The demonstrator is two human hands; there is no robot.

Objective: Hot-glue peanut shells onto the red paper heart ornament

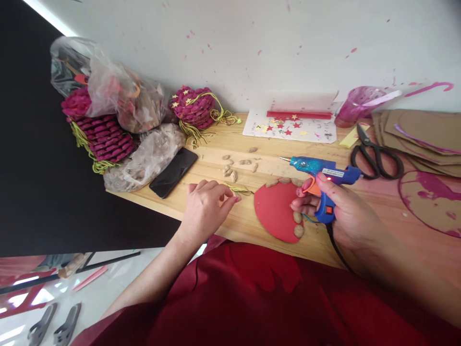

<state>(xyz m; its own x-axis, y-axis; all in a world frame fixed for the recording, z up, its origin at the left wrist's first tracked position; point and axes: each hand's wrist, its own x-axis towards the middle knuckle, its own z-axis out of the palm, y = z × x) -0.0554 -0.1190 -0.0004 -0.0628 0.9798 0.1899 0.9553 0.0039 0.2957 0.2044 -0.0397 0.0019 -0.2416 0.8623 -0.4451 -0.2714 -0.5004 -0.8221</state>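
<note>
Glue gun (311, 165) right of center, right hand (344, 206) clamped round its handle. Red disc (273, 211) lower center, peanuts (298, 231) along rim. Left hand (206, 205) center, thumb/index nearly together; can't tell if gripping.

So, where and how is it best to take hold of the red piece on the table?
Probably pinch the red piece by its bare left rim, coming from the left: peanuts sit along the far and right edges, and the right hand holds the glue gun at the right side.
</note>
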